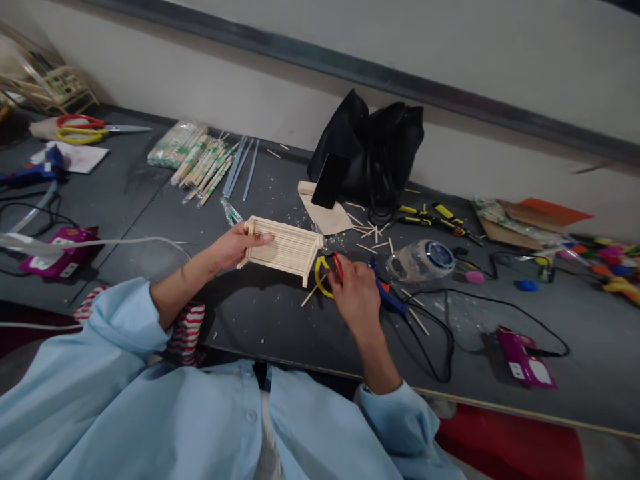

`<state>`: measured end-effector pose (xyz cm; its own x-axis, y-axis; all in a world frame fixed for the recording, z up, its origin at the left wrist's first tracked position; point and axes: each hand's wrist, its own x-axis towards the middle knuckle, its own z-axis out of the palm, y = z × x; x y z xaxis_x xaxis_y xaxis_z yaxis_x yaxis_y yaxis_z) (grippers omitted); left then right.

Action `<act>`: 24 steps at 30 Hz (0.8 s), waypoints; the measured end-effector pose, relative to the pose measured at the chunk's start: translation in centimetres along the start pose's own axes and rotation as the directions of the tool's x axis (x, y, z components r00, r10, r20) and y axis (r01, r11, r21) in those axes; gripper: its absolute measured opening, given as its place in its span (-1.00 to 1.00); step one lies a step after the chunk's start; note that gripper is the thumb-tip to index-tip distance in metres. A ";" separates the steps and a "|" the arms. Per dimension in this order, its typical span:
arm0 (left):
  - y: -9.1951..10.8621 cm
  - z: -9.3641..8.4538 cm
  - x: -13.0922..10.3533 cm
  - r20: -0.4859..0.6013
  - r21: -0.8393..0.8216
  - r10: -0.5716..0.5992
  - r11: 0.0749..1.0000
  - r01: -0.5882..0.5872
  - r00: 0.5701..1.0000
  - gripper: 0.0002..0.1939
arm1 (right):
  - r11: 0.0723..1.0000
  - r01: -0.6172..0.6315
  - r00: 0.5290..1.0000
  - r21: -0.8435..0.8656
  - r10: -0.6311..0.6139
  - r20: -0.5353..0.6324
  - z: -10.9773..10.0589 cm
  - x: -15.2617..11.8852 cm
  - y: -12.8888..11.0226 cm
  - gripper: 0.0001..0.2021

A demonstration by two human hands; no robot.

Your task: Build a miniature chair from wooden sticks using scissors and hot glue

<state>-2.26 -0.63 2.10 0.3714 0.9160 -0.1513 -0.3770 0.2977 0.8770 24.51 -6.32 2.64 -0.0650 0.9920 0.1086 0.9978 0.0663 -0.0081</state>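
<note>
My left hand (235, 245) grips the left end of a small tray-like frame (285, 250) built of thin wooden sticks, its thumb resting on the slatted face. The frame is held above the dark table, slightly tilted. At the frame's right corner, my right hand (354, 290) is closed round scissors or a cutter with red and yellow handles (324, 275); the blades are hard to make out. Just right of that hand lies a blue glue gun (393, 299). Loose sticks (373, 232) are scattered beyond the right hand.
On the dark table (240, 320) stand a black bag (370, 143), a leaning phone (330, 180) and a clear jar (423, 260). Packed stick bundles (200, 163) lie back left, pliers (435, 217) back right. Black cables (445, 340) and a purple box (525, 357) are at right.
</note>
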 end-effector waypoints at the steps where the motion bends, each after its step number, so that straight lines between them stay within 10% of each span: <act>1: -0.1 -0.1 0.0 0.003 0.000 -0.002 1.000 0.002 1.000 -0.56 | 1.000 0.005 1.000 0.015 -0.005 -0.006 0.2 0.4 0.2 -0.51; 16: 0.4 -0.3 -0.2 0.012 0.024 0.002 1.000 -0.002 1.000 -0.58 | 0.998 -0.033 0.932 0.050 0.013 0.363 -1.2 2.4 0.4 -0.31; 24: 0.8 -0.5 -0.4 0.045 0.033 0.024 0.999 -0.026 0.999 -0.59 | 0.879 -0.176 0.960 0.442 0.054 0.276 -0.1 2.6 2.3 -0.37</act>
<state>-3.10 -0.64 2.62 0.3999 0.9100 -0.1096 -0.3578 0.2651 0.8954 26.60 -3.58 3.00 -0.0132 0.9853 -0.1702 0.8822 -0.0686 -0.4658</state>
